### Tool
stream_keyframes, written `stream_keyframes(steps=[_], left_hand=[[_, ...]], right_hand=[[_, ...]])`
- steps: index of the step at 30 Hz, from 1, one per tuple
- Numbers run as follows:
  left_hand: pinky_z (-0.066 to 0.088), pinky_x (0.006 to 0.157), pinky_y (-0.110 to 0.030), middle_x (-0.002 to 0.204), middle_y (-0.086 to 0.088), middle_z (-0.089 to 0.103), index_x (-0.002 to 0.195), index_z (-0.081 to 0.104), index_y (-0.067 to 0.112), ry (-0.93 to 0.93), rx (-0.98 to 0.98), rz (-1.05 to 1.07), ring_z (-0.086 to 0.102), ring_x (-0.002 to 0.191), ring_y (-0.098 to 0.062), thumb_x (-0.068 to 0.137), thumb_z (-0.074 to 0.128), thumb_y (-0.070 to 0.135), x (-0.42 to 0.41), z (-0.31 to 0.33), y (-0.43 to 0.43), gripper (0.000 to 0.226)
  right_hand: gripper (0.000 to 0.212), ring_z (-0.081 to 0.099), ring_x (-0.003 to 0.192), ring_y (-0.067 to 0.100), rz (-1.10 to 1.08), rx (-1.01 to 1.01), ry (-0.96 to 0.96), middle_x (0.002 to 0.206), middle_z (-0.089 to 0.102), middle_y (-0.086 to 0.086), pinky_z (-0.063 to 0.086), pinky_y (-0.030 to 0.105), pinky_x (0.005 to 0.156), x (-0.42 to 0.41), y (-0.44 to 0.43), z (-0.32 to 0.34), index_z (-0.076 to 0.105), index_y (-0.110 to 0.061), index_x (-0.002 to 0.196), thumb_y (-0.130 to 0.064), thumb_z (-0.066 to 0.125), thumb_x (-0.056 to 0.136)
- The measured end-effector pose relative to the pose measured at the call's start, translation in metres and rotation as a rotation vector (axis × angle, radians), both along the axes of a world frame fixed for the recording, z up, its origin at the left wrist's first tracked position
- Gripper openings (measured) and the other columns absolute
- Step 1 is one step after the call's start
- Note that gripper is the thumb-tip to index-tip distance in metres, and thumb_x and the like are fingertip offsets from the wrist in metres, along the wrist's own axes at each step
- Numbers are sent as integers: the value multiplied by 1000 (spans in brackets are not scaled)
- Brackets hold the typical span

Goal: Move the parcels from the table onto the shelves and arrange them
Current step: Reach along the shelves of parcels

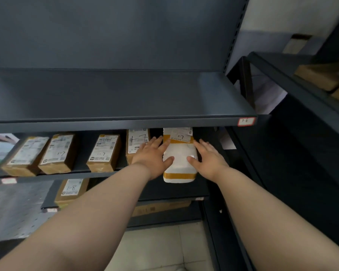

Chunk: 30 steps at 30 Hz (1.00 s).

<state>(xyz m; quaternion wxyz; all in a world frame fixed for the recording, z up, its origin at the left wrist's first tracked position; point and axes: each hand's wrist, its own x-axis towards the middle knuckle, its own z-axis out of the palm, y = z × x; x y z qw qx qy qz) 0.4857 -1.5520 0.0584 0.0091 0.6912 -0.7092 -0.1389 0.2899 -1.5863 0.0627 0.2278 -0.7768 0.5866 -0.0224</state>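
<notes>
A white parcel with orange tape bands and a label marked 1-7 lies on the middle shelf, its near end sticking out past the shelf edge. My left hand lies against its left side with straight fingers and the thumb on top. On the parcel's right side my right hand does the same. Left of it on the same shelf stand several brown cardboard parcels, among them a brown parcel right beside my left hand and another brown parcel marked 1-7.
The dark upper shelf carries nothing and has a red-edged tag on its front lip. A brown parcel marked 1-8 sits one level lower. A second rack with boxes stands at the right. Pale floor tiles lie below.
</notes>
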Motion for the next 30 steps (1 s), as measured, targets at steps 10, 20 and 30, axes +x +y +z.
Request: stream_keyframes(steps=[10,20,30], left_hand=[[2,121,-38,163,3,4,154,6,33,-164,-59,-576,0,149,-17,98,27,54,-57,19,16,63],[1,121,-39,163,4,2,154,2,32,-158,-170,-1303,-1,149,-15,99,25,54,-253,29,167,64],[1,121,-37,163,4,1,154,2,33,-91,-165,-1907,-1,149,-15,100,27,51,-396,42,447,63]], right_hand=[[68,-2,149,14,-425,-63,117,162,2,-6,6,34,119,-53,128,21,7,-30,155,-53,37,98],[67,-6,149,14,-1070,-26,243,162,-2,-6,1,35,119,-163,380,37,3,-31,154,-55,31,99],[68,-1,149,15,-1614,60,306,162,3,-5,6,36,119,-188,690,42,7,-29,155,-56,34,98]])
